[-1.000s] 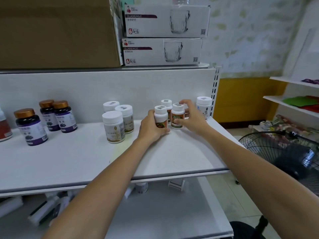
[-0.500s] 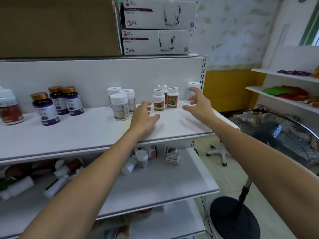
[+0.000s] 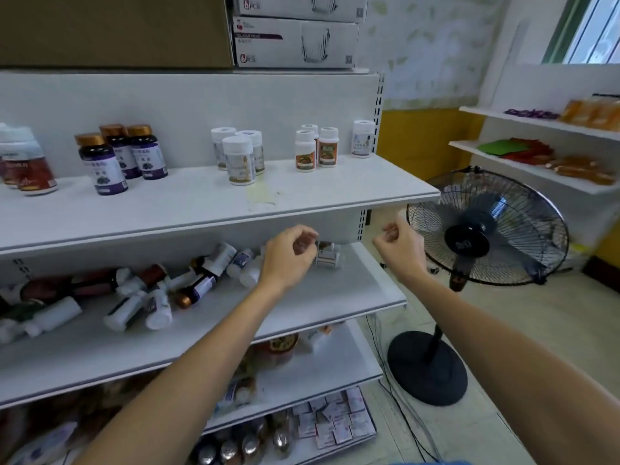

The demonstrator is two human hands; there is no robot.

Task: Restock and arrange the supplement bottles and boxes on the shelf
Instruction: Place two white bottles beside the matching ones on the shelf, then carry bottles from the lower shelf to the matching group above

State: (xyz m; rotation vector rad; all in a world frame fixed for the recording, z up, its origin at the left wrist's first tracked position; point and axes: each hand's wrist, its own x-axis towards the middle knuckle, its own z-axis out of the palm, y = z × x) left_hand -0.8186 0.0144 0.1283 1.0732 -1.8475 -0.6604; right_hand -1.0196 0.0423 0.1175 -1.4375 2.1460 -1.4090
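Maybe halfway imo: upright bottles [image 3: 239,160] sit grouped on the shelf [image 3: 201,204] above my hands, tipped bottles [image 3: 157,310] w/ white, brown & red bodies lie heaped left of my left hand [image 3: 288,258], which is loosely curled & empty just beside a small white bottle [image 3: 328,258]; right hand [image 3: 401,250] same, holding nothing.

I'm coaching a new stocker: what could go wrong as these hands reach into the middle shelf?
The toppled bottles lie loose on their sides, so pulling one out may send neighbours rolling off the middle shelf. The left hand works under the top shelf, so lifting the small white bottle may knock its edge and shake the upright bottles above.
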